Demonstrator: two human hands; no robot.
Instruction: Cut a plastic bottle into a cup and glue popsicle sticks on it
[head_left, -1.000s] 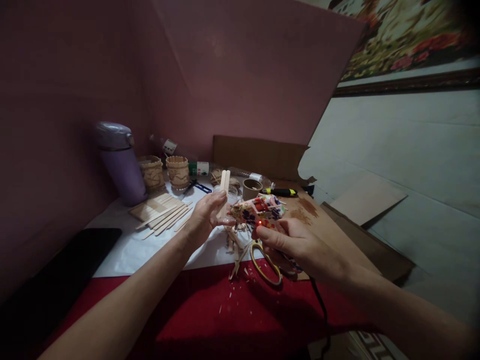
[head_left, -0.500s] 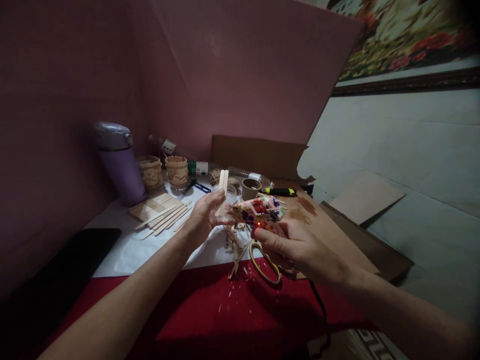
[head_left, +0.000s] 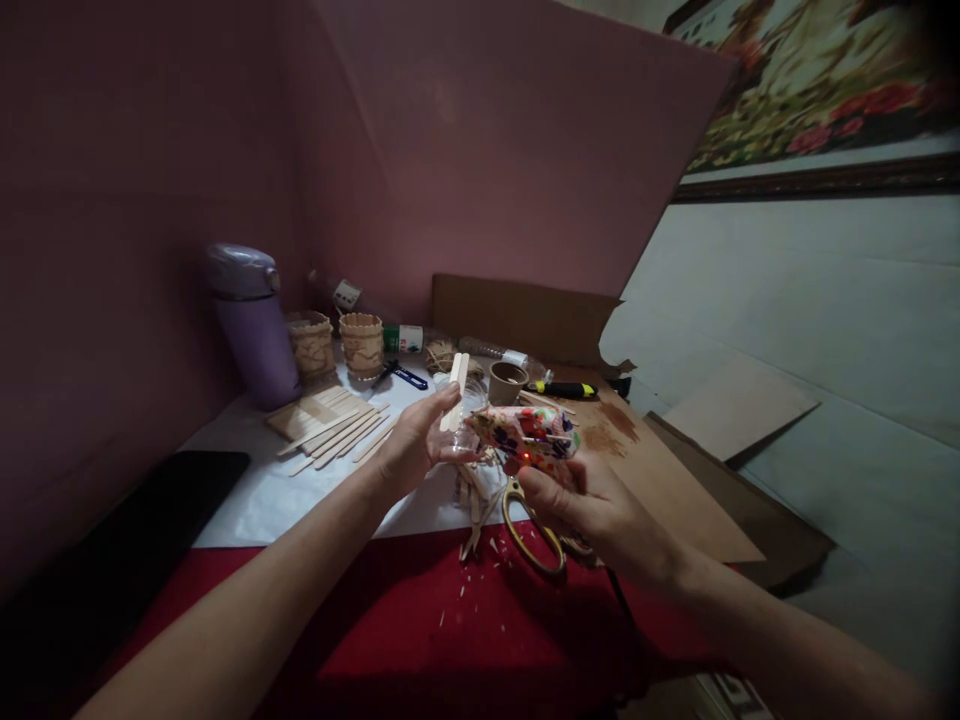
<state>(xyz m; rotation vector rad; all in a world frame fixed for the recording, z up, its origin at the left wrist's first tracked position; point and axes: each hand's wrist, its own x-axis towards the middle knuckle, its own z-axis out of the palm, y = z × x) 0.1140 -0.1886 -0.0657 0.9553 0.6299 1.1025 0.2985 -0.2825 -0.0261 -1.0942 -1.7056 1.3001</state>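
My left hand (head_left: 416, 435) pinches pale craft sticks (head_left: 456, 392) side by side and upright, along with a clear plastic piece (head_left: 463, 438) whose shape is partly hidden. My right hand (head_left: 581, 495) is wrapped round a flower-patterned hot glue gun (head_left: 521, 430) with a small red light lit on it. The gun's front end points left, close to the sticks; whether it touches them I cannot tell. Below the gun lie scissors (head_left: 534, 535) with yellowish handles, beside a heap of cut stick scraps (head_left: 471, 500).
More craft sticks (head_left: 341, 440) lie on the white sheet at left. Behind them stand a purple bottle (head_left: 259, 340), two stick-covered cups (head_left: 361, 345) and a small brown pot (head_left: 507, 381). A yellow-black cutter (head_left: 564, 389) rests on cardboard (head_left: 675, 500). A dark phone-like slab (head_left: 150, 520) lies at left.
The view has shifted slightly, so things appear a little farther right. Both hands keep their holds; the glue gun sits more level beside the sticks.
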